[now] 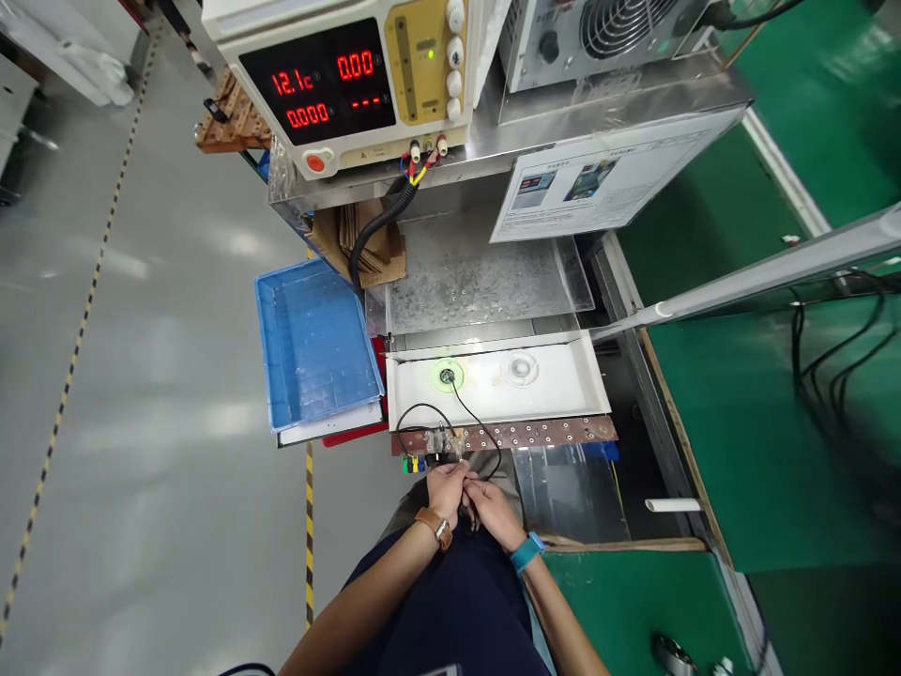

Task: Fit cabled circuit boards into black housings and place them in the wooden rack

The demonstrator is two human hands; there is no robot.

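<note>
Left grip (445, 490) and right grip (494, 508) sit close together, fingers (473, 488) curled, forearms (373, 587) angled inward.

Lower centre, the left hand (445, 490) and right hand (495, 512) meet, their grip unclear. A thin black cable (480, 422) runs from them to a green-lit disc (448, 376) in the white tray (563, 385), mid-frame. A power supply (352, 84) stands top centre.

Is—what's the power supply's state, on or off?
On: the power supply has its display lit with red readings, and a green light glows beside it.
</note>
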